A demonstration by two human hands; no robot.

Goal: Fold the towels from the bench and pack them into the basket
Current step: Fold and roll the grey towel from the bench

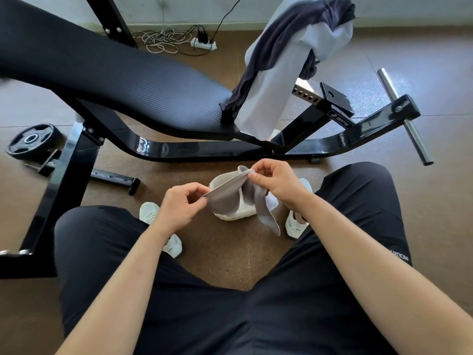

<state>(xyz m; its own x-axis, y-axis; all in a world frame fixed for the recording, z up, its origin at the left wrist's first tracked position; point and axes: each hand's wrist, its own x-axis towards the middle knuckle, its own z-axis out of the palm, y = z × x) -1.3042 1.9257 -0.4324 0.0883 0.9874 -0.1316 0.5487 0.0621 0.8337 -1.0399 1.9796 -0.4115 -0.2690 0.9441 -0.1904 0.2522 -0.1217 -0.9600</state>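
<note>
A small grey towel (225, 198) stretches between my two hands above the floor, one end hanging down to the right. My left hand (183, 206) pinches its left edge. My right hand (277, 181) pinches its upper right corner. Right under the towel sits a small white basket (236, 215), mostly hidden by the cloth. On the far end of the black bench (133, 80) hang a dark grey towel (286, 42) and a pale lilac towel (266, 103), draped over the raised part.
I sit with my knees apart, white shoes (295, 225) on the brown floor either side of the basket. A weight plate (32, 140) and a loose black bar (115, 179) lie at the left. A power strip (203, 43) with cables is by the wall.
</note>
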